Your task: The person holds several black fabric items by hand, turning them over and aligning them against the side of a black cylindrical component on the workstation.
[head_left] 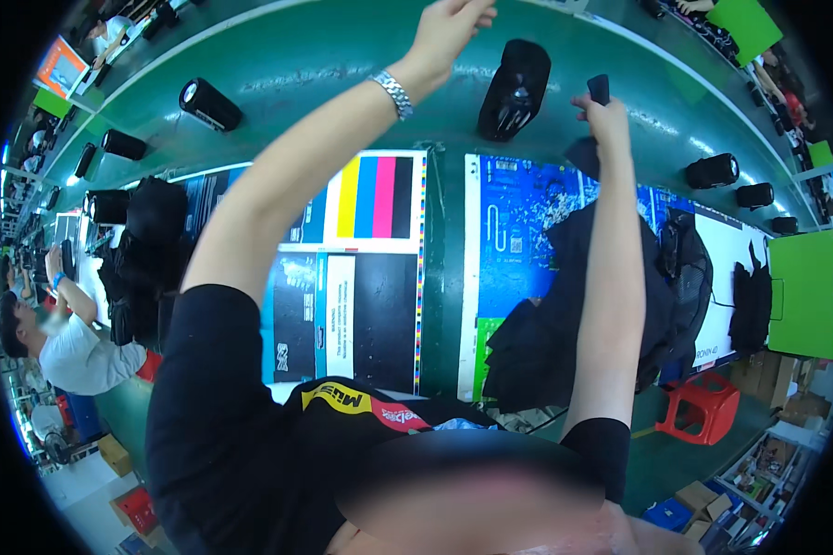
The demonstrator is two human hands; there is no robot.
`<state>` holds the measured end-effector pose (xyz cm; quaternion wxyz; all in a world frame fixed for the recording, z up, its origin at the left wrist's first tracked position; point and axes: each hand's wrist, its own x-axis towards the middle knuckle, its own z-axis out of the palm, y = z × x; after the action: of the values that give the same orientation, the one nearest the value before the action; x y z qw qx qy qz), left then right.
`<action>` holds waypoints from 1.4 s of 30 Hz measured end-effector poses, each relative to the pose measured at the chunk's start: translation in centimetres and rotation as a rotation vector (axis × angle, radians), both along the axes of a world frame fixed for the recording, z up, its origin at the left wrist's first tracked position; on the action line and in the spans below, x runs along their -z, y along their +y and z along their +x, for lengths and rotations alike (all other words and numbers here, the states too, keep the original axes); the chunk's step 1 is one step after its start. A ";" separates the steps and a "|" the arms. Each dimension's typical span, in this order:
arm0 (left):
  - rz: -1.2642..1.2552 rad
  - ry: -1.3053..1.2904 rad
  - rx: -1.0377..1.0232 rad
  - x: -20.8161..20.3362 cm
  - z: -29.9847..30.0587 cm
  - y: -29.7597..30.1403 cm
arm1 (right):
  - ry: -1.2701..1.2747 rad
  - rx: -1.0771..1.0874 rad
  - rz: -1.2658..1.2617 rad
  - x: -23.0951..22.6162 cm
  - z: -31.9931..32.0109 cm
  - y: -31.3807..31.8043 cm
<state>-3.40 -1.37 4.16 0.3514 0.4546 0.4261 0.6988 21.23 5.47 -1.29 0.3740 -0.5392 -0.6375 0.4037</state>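
My left hand (446, 35), with a metal watch band at its wrist, reaches over the green conveyor belt (333, 79) at the top edge. Its fingers stretch to the right, partly cut off, and I see nothing held in them. Just right of and below it, a black cylindrical speaker (515, 88) lies on the belt. On the speaker's other side, my right hand (607, 120) is closed on a small flat black piece (599, 89) that sticks up past the fingers. Beneath my right forearm spreads a pile of black fabric bags (546, 342).
More black speakers, including one at left (209, 104) and one at right (712, 171), lie along the belt. Printed sheets (375, 319) cover the near table. Black bags (153, 227) pile up at left, near a seated co-worker (83, 356). A red stool (699, 407) stands lower right.
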 end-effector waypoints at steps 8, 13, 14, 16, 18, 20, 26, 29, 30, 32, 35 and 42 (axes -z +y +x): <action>-0.136 -0.157 0.060 6.7 6.1 1.0 | 0.662 0.150 -0.096 0.6 -9.9 -0.8; -0.089 -0.284 0.139 10.3 7.8 0.8 | 0.876 0.090 -0.147 6.4 -7.8 -0.3; -0.053 -0.278 0.078 10.8 8.0 1.0 | 0.867 0.103 -0.134 7.2 -7.8 0.0; -0.078 -0.309 0.016 11.2 7.5 1.7 | 0.838 0.115 -0.097 7.8 -8.4 1.1; -0.087 -0.340 -0.014 11.3 7.2 2.4 | 0.808 0.139 -0.076 7.4 -8.1 1.3; -0.143 -0.251 -0.072 11.3 7.8 2.6 | 0.814 0.173 -0.076 7.2 -7.3 1.5; -0.211 0.010 -0.041 8.1 3.2 -3.0 | 0.858 0.352 -0.133 3.8 2.6 -1.5; -0.218 0.144 0.014 5.3 0.5 -9.7 | 1.009 0.058 -0.143 -1.2 2.8 -7.5; -0.215 0.145 -0.001 4.7 0.1 -11.9 | 1.017 -0.122 -0.138 -3.0 1.0 -10.1; -0.286 0.167 0.136 3.8 0.2 -15.9 | 1.039 -0.279 -0.211 -4.5 -2.4 -14.2; -0.299 0.176 0.216 3.5 0.8 -20.7 | 1.003 -0.414 -0.294 -4.6 -8.4 -19.9; -0.167 0.097 -0.145 3.6 -5.3 -28.9 | 0.905 -0.661 -0.551 -3.1 -16.7 -28.8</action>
<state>-8.69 -30.28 0.52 0.3158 0.4251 0.5310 0.6615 4.57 -23.35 1.85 0.3096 -0.1656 -0.4216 0.8361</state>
